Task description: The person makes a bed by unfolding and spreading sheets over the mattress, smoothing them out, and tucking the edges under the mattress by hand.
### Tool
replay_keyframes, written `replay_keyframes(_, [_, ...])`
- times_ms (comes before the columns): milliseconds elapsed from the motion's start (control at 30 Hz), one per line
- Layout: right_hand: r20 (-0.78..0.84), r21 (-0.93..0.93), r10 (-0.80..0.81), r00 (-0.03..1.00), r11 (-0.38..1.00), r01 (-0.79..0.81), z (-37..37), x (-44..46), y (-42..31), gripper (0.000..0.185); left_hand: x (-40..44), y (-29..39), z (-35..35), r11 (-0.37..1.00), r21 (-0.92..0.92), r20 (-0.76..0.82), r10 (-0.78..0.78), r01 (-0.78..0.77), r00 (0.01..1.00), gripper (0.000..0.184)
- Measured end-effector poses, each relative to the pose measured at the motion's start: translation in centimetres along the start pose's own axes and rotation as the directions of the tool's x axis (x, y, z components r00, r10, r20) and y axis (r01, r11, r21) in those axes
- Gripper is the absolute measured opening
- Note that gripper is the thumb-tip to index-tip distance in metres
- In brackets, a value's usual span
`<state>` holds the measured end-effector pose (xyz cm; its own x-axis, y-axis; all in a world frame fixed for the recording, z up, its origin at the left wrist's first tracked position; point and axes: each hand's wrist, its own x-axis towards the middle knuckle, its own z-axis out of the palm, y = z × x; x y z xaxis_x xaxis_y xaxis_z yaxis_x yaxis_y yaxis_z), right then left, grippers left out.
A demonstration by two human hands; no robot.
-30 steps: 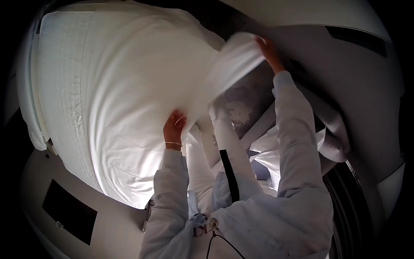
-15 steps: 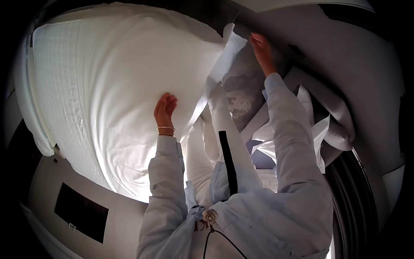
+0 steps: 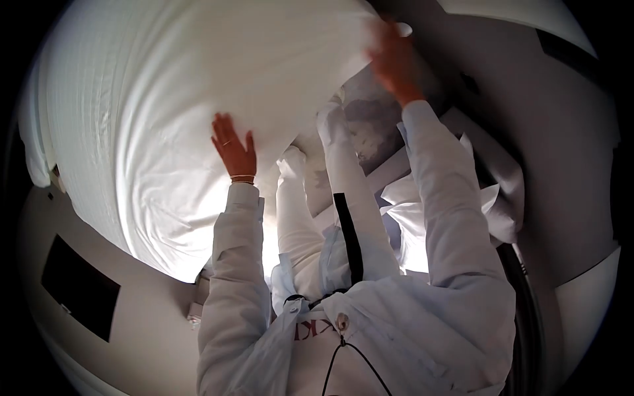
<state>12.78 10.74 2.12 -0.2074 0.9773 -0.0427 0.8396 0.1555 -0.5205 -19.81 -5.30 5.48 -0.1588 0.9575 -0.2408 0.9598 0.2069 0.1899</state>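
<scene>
A large white sheet [image 3: 264, 72] covers the bed, with folds running along its left part. My left hand [image 3: 234, 148] lies on the sheet near its lower edge, palm down, its fingers spread. At the sheet's upper right corner is my right hand [image 3: 392, 58], blurred by motion. Its fingers are smeared, so whether they grip the cloth cannot be made out. My legs stand against the bed's near side.
White pillows or cloth [image 3: 406, 208] lie to the right of my legs, beside a grey upholstered seat [image 3: 492, 155]. A patterned rug [image 3: 363, 125] shows past my feet. At the lower left, a black screen [image 3: 80, 288] hangs on the wall.
My left hand has moved up and left and its fingers have spread flat on the sheet. The sheet's right edge, earlier lifted and folded, now lies further out under my right hand.
</scene>
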Motion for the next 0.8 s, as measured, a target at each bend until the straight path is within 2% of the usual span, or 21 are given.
replay_keyframes(33, [0.24, -0.663, 0.337, 0.91, 0.742, -0.1, 0.5, -1.1, 1.7, 0.044, -1.3, -2.3, 0.6, 0.994, -0.021, -0.079, -0.113, 0.111, 0.99, 0.06])
replay_keyframes(67, [-0.093, -0.473, 0.23, 0.969, 0.846, -0.246, 0.5, -2.6, 2.9, 0.047, -2.8, -4.8, 1.2, 0.974, -0.052, -0.156, -0.224, 0.219, 0.962, 0.06])
replay_keyframes(100, [-0.426, -0.221, 0.182, 0.886, 0.929, -0.297, 0.8, -3.4, 3.0, 0.05, -4.4, -7.6, 2.0, 0.919, -0.15, -0.236, -0.392, 0.365, 0.889, 0.061])
replay_keyframes(133, [-0.423, -0.225, 0.164, 0.891, 0.934, -0.278, 0.8, -3.6, 1.2, 0.05, -5.9, -10.6, 2.9, 0.836, -0.259, -0.297, -0.546, 0.484, 0.784, 0.062])
replay_keyframes(200, [-0.198, -0.185, -0.077, 0.977, 0.982, 0.04, -0.6, -3.5, -3.7, 0.052, -9.4, -15.3, 4.0, 0.576, -0.375, -0.311, -0.816, 0.726, 0.487, 0.067])
replay_keyframes(267, [-0.154, -0.13, -0.172, 0.973, 0.98, 0.153, 1.1, -4.5, -10.0, 0.05, -12.8, -18.3, 5.1, 0.362, -0.484, -0.238, -0.931, 0.797, 0.279, 0.068])
replay_keyframes(333, [-0.236, -0.085, -0.171, 0.957, 0.984, 0.155, 4.5, -5.6, -15.3, 0.053, -17.2, -22.7, 8.8, 0.322, -0.397, -0.219, -0.943, 0.859, 0.253, 0.07])
replay_keyframes(367, [-0.246, 0.037, -0.123, 0.961, 0.99, 0.136, 8.2, -7.2, -17.5, 0.055, -18.8, -23.1, 9.2, 0.348, -0.27, -0.202, -0.932, 0.898, 0.3, 0.07])
replay_keyframes(400, [-0.24, 0.159, -0.077, 0.968, 0.98, 0.118, 12.9, -9.9, -19.6, 0.057, -20.0, -23.0, 9.0, 0.35, -0.352, -0.187, -0.935, 0.868, 0.301, 0.067])
replay_keyframes(433, [-0.003, 0.115, -0.226, 0.974, 0.968, 0.224, 17.0, -13.6, -22.8, 0.057, -21.6, -22.9, 9.0, 0.468, -0.415, -0.235, -0.883, 0.78, 0.405, 0.063])
replay_keyframes(467, [0.212, 0.188, -0.388, 0.897, 0.917, 0.352, 16.1, -17.1, -28.1, 0.059, -22.9, -23.1, 8.8, 0.58, -0.465, -0.296, -0.814, 0.669, 0.499, 0.059])
replay_keyframes(500, [0.324, 0.403, -0.561, 0.761, 0.81, 0.426, 17.6, -20.5, -31.6, 0.053, -24.2, -23.6, 8.3, 0.625, -0.533, -0.256, -0.762, 0.571, 0.594, 0.054])
replay_keyframes(533, [0.447, 0.627, -0.651, 0.613, 0.717, 0.305, 20.4, -24.7, -34.8, 0.041, -25.6, -24.4, 7.4, 0.648, -0.6, -0.23, -0.701, 0.468, 0.675, 0.05])
replay_keyframes(567, [0.504, 0.676, -0.718, 0.48, 0.674, 0.298, 20.3, -27.8, -38.1, 0.036, -26.5, -24.2, 5.5, 0.57, -0.712, -0.152, -0.695, 0.41, 0.703, 0.045])
replay_keyframes(600, [0.547, 0.722, -0.771, 0.327, 0.632, 0.281, 19.8, -30.3, -40.7, 0.032, -28.1, -25.3, 4.3, 0.547, -0.724, -0.168, -0.731, 0.42, 0.661, 0.045])
replay_keyframes(633, [0.543, 0.733, -0.793, 0.277, 0.608, 0.305, 19.1, -31.4, -42.9, 0.032, -29.6, -26.8, 3.1, 0.38, -0.818, 0.066, -0.684, 0.432, 0.727, 0.046])
replay_keyframes(667, [0.567, 0.736, -0.769, 0.296, 0.634, 0.237, 18.4, -32.3, -44.5, 0.032, -31.0, -28.1, 2.1, 0.2, -0.868, 0.276, -0.564, 0.453, 0.778, 0.048])
replay_keyframes(700, [0.596, 0.733, -0.74, 0.311, 0.66, 0.166, 17.3, -33.0, -46.1, 0.032, -32.5, -29.6, 2.2, 0.049, -0.894, 0.33, -0.6, 0.446, 0.729, 0.054])
replay_keyframes(733, [0.664, 0.726, -0.68, 0.312, 0.686, -0.052, 15.3, -32.7, -47.5, 0.033, -34.1, -30.5, 1.4, -0.107, -0.901, 0.391, -0.623, 0.421, 0.677, 0.06])
replay_keyframes(767, [0.688, 0.716, -0.662, 0.297, 0.685, -0.133, 15.8, -32.8, -46.7, 0.032, -36.0, -31.4, 0.9, -0.163, -0.898, 0.408, -0.658, 0.409, 0.633, 0.062])
replay_keyframes(800, [0.69, 0.685, -0.65, 0.319, 0.729, 0.004, 13.7, -31.8, -46.9, 0.03, -37.7, -31.6, -1.2, -0.213, -0.897, 0.42, -0.689, 0.388, 0.591, 0.064])
